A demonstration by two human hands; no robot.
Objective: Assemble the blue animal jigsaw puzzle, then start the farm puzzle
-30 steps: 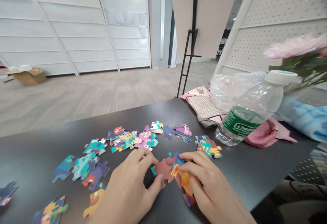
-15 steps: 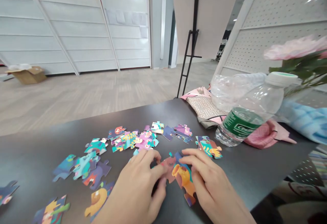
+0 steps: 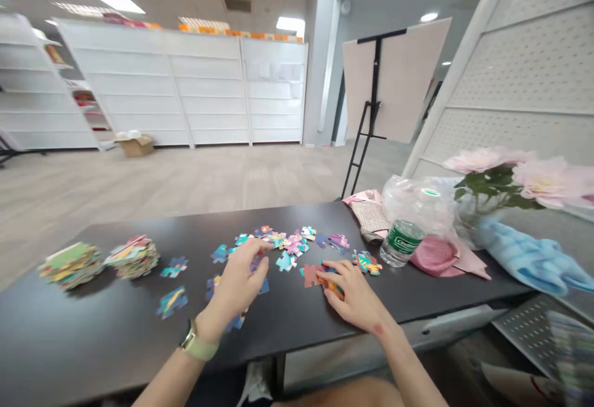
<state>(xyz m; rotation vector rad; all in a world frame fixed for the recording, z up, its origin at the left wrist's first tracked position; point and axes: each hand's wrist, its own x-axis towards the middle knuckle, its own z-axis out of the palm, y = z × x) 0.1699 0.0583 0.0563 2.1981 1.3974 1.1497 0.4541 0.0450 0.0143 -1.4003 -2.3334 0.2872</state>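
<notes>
My right hand (image 3: 351, 292) is on a small group of puzzle pieces, its thumb and fingers around an orange and blue piece (image 3: 335, 287) that they partly cover. Against it on the left lies a brownish-red puzzle piece (image 3: 312, 275). My left hand (image 3: 242, 278) is over loose pieces left of there, thumb and forefinger apart, with nothing seen between them. It hides part of the pieces below, such as a dark blue one (image 3: 264, 286). Beyond both hands spreads a cluster of colourful puzzle pieces (image 3: 294, 244). A teal piece (image 3: 286, 261) lies between the hands.
Two stacks of puzzle pieces (image 3: 72, 265) (image 3: 133, 257) stand on the dark table (image 3: 139, 326) at left. Two loose pieces (image 3: 174, 267) (image 3: 172, 302) lie nearby. At right are a water bottle (image 3: 401, 240), pink cloth (image 3: 436, 257), blue cloth (image 3: 529, 255) and flowers (image 3: 542, 178).
My left hand has come off the brownish-red piece and moved left. My right hand stays on the joined pieces. The view has pulled back and up, bringing the two stacks into sight.
</notes>
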